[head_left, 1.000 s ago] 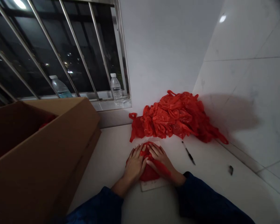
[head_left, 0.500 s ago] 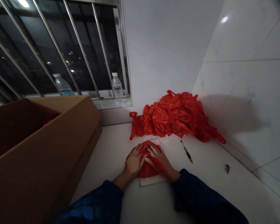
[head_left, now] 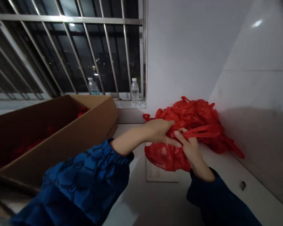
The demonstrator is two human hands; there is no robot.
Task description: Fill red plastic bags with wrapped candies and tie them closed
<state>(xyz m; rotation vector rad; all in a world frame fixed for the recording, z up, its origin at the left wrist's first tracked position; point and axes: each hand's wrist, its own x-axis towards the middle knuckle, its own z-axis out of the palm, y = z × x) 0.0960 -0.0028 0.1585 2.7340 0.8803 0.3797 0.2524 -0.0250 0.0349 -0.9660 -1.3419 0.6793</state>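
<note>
We have a crumpled red plastic carrier bag (head_left: 165, 157) held up just in front of a heaped pile of red plastic bags (head_left: 191, 113), with both our hands on it. Our left hand (head_left: 158, 130), extending across from a bright blue patterned sleeve (head_left: 80, 179), lies back-up and closed over the bag's upper edge, thumb tucked beneath. Our right hand (head_left: 190, 147), lower down at the end of a dark navy sleeve (head_left: 209, 197), has its fingers (head_left: 179, 135) pinching a narrow red handle strip (head_left: 200, 132). That strip runs nearly level, its long axis pointing rightward from the fingers along the front of the pile; whether it belongs to this bag or to one in the pile, we cannot tell. The bag's body sags below both hands, nearer the left, and partly covers a white printed card (head_left: 160, 173) lying on the ledge in front of the pile. Left of the pile stands a brown cardboard box (head_left: 103, 116) holding more red plastic, and beyond the pile's left end, on the sill, are two clear water bottles (head_left: 135, 89).
</note>
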